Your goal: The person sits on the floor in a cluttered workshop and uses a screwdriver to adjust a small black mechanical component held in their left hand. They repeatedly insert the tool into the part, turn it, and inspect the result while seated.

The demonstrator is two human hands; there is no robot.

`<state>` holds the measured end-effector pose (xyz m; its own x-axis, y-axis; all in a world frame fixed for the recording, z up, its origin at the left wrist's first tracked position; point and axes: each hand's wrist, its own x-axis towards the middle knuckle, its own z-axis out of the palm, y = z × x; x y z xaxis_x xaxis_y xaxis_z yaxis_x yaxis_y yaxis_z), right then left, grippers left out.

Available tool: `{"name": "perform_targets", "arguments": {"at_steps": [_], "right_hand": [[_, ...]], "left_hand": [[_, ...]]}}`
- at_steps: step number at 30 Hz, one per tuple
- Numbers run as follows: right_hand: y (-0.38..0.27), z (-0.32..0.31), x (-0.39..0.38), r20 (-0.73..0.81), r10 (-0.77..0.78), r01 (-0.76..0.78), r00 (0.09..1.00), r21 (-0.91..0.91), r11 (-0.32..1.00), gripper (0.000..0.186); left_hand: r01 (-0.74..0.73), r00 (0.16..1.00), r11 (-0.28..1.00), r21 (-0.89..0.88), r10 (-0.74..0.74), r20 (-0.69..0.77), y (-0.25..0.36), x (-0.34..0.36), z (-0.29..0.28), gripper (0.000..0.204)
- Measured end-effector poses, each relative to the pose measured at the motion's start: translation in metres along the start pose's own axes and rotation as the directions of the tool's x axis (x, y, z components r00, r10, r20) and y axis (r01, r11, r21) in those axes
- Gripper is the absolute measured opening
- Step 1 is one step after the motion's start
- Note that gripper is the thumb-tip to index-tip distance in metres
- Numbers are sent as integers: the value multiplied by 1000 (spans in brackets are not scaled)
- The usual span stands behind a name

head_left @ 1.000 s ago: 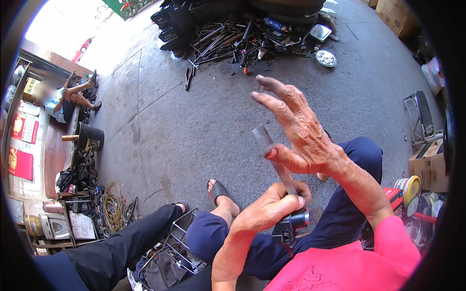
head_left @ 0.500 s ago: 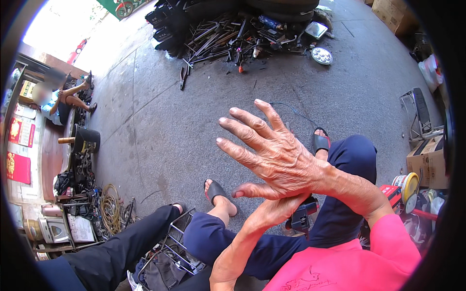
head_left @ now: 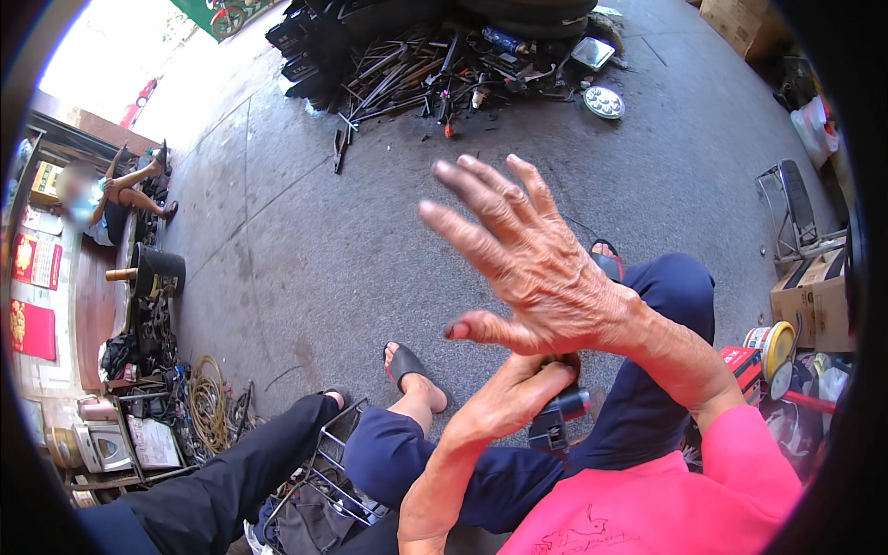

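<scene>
My right hand (head_left: 541,254) is raised in front of me, fingers spread and thumb out, with nothing in it. Dark grime marks its fingertips. Just below, my left hand (head_left: 513,393) is closed around a black blocky tool (head_left: 555,425) with a small red part at one side. It looks like a cordless power tool; its front part is hidden behind my hands. The tool is held over my lap, between my navy trouser legs (head_left: 684,296).
Ahead on the concrete lies a heap of metal tools (head_left: 407,79), with pliers (head_left: 341,150) and a round lamp (head_left: 604,103) near it. A wire-frame stool (head_left: 338,462) and another person's dark-trousered leg (head_left: 231,462) are at my left. Cardboard boxes (head_left: 814,301) stand at right.
My right hand has tilted upward, its fingers swinging up and blurring. More of my left hand and the black tool shows beneath it. The whole view has shifted slightly.
</scene>
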<state>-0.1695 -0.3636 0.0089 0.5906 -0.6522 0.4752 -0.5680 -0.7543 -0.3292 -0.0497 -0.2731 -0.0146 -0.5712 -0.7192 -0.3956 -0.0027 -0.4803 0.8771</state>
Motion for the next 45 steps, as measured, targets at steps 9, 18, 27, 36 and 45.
{"name": "perform_targets", "arguments": {"at_steps": [9,18,27,36,45], "right_hand": [[4,2,-5,433,161,-417,887,600,683,70],[14,5,1,6,682,-242,731,937,251,23],[9,-20,-4,279,622,-502,732,838,215,33],[-10,-9,-3,289,465,-493,837,766,413,48],[-14,13,-8,-93,311,-235,946,467,853,26]], "left_hand": [[-36,928,999,17,40,-371,34,-15,-31,28],[-140,926,952,-273,28,-377,55,4,-48,42],[-580,803,492,-649,210,-558,38,-22,-85,41],[-671,726,413,-616,198,-659,44,-24,-86,37],[-713,696,392,-582,298,-653,44,-29,-87,35]]}}
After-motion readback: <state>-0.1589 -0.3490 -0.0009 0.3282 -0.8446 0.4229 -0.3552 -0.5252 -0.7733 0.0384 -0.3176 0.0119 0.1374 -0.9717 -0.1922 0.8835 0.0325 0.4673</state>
